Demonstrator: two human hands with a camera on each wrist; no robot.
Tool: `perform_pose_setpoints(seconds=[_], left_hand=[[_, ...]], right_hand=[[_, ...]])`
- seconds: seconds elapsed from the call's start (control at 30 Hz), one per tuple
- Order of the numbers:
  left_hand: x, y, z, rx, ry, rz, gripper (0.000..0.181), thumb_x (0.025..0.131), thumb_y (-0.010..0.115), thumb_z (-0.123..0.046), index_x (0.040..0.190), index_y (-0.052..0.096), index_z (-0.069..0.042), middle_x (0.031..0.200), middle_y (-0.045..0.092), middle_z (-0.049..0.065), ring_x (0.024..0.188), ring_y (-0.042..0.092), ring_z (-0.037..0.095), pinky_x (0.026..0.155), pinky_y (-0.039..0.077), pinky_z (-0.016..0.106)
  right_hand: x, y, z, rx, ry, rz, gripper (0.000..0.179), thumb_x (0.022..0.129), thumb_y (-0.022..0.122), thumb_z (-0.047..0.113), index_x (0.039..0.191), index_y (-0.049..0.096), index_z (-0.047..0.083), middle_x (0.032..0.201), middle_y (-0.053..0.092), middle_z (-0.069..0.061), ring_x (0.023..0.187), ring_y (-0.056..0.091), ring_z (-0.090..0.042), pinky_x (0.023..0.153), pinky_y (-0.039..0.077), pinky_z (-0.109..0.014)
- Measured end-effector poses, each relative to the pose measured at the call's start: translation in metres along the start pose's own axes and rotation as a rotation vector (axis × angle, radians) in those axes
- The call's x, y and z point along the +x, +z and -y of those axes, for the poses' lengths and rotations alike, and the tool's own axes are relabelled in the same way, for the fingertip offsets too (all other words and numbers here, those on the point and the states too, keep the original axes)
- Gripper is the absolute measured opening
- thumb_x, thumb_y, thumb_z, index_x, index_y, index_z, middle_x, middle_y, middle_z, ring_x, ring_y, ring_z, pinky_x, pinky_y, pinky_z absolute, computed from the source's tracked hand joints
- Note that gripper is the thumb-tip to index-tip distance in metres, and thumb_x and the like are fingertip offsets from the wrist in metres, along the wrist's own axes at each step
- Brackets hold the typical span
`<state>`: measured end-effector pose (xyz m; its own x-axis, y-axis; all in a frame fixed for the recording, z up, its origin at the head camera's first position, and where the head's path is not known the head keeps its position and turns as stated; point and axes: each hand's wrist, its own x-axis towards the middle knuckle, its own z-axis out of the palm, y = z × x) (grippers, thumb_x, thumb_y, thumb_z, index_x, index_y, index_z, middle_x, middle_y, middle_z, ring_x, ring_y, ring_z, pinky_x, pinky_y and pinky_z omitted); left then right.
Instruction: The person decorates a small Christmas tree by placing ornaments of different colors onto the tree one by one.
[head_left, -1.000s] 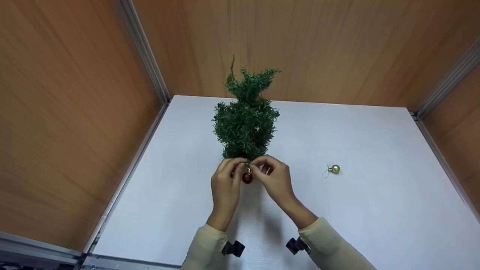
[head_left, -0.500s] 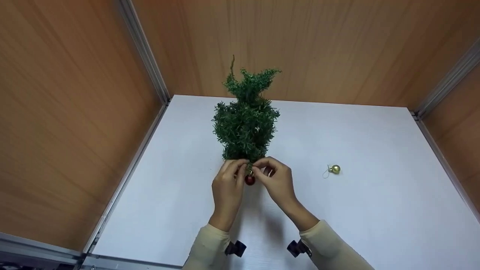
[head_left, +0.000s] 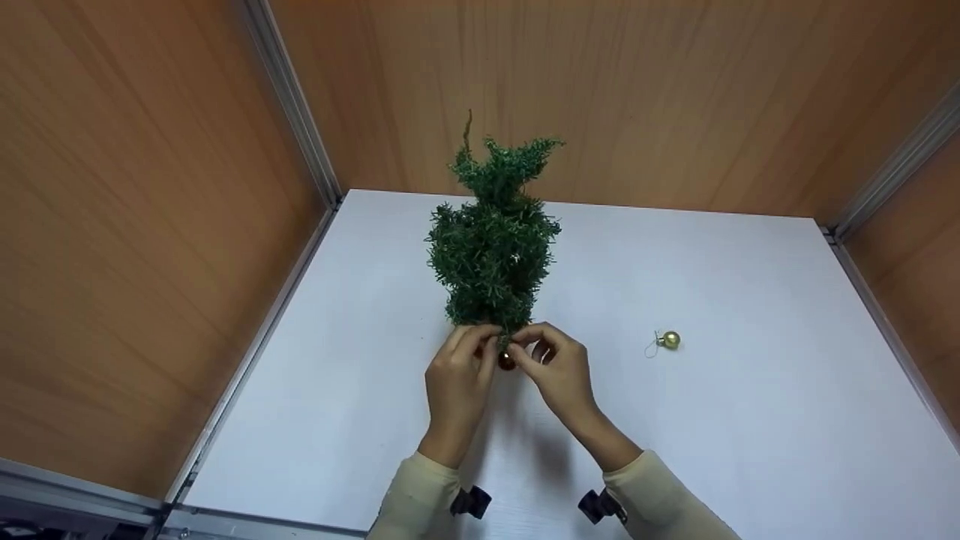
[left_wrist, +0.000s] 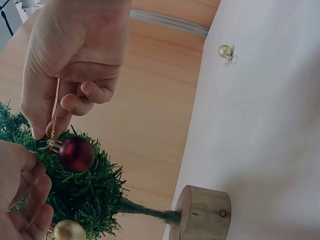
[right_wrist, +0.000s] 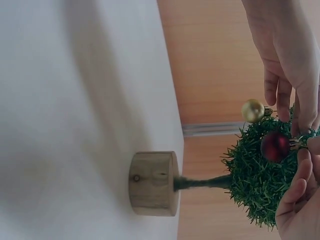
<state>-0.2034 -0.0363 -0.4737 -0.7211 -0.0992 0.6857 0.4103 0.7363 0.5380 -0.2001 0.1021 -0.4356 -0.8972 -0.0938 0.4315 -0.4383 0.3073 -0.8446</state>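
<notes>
My right hand (head_left: 555, 375) pinches the gold cord (left_wrist: 53, 125) of a red bauble (left_wrist: 77, 155), which hangs between both hands at the front of the green tree (head_left: 491, 255). My left hand (head_left: 456, 379) is drawn narrow, seemingly pinching a branch tip (head_left: 504, 343), though crowded fingertips make that hard to confirm. Tree on its wooden base (right_wrist: 154, 183), one gold bauble (right_wrist: 253, 110) at the foliage near my left hand; a loose gold bauble (head_left: 670, 340) lies on the desk (head_left: 720, 420), rightward.
</notes>
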Motion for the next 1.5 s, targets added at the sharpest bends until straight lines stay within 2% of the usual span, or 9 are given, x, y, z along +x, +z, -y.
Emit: perform_pose_setpoints(seconds=[0.27,0.47,0.63,0.77,0.9,1.23,1.5], left_hand=[[0.002,-0.005,0.004,-0.025,0.031,-0.048,0.013,0.087,0.059,-0.018,0.098,0.065,-0.020,0.087,0.056,-0.012,0.070,0.052,-0.001,0.059,0.044,0.017],[0.008,-0.015,0.011,-0.038,0.036,-0.130,0.013,0.086,0.060,-0.017,0.098,0.065,-0.019,0.086,0.057,-0.009,0.068,0.053,0.001,0.056,0.045,0.021],[0.016,-0.023,0.019,-0.024,-0.026,-0.193,0.014,0.086,0.061,-0.020,0.100,0.063,-0.018,0.089,0.055,-0.006,0.064,0.053,0.006,0.054,0.045,0.026],[0.021,-0.024,0.024,0.004,-0.082,-0.156,0.020,0.086,0.061,-0.029,0.103,0.061,-0.019,0.093,0.053,-0.005,0.066,0.052,0.005,0.054,0.044,0.026],[0.023,-0.021,0.027,0.023,-0.106,-0.111,0.025,0.086,0.059,-0.036,0.105,0.060,-0.019,0.096,0.052,-0.005,0.067,0.051,0.003,0.052,0.042,0.025],[0.024,-0.019,0.031,0.061,-0.121,-0.119,0.018,0.087,0.059,-0.031,0.102,0.061,-0.020,0.093,0.054,-0.007,0.066,0.052,0.005,0.052,0.042,0.024],[0.025,-0.018,0.031,0.049,-0.122,-0.121,0.016,0.087,0.060,-0.028,0.101,0.061,-0.019,0.092,0.054,-0.007,0.066,0.054,0.009,0.054,0.043,0.024]], right_hand=[[-0.001,-0.006,-0.011,-0.013,0.004,-0.026,0.007,0.080,0.069,0.010,0.086,0.066,0.009,0.078,0.063,0.000,0.055,0.047,-0.017,0.048,0.038,-0.025],[-0.001,-0.012,-0.054,-0.082,-0.021,-0.048,0.006,0.079,0.070,0.021,0.084,0.066,0.020,0.077,0.061,0.010,0.053,0.046,-0.011,0.046,0.036,-0.024],[0.000,-0.030,-0.078,-0.163,-0.061,-0.068,0.010,0.079,0.070,0.017,0.085,0.065,0.024,0.078,0.061,0.012,0.055,0.048,-0.009,0.047,0.038,-0.023],[0.004,-0.052,-0.093,-0.232,-0.047,-0.092,0.009,0.078,0.071,0.018,0.085,0.066,0.021,0.079,0.060,0.012,0.059,0.050,-0.009,0.050,0.041,-0.022],[0.013,-0.075,-0.109,-0.289,-0.017,-0.125,0.011,0.077,0.071,0.014,0.087,0.066,0.013,0.081,0.060,0.009,0.061,0.051,-0.009,0.053,0.042,-0.021],[0.023,-0.129,-0.157,-0.395,0.080,-0.219,0.016,0.079,0.070,0.013,0.094,0.065,0.011,0.087,0.060,0.003,0.064,0.049,-0.012,0.050,0.038,-0.017],[0.018,-0.155,-0.186,-0.428,0.182,-0.173,0.021,0.082,0.067,0.019,0.102,0.064,0.011,0.095,0.061,0.001,0.064,0.049,-0.014,0.048,0.039,-0.019]])
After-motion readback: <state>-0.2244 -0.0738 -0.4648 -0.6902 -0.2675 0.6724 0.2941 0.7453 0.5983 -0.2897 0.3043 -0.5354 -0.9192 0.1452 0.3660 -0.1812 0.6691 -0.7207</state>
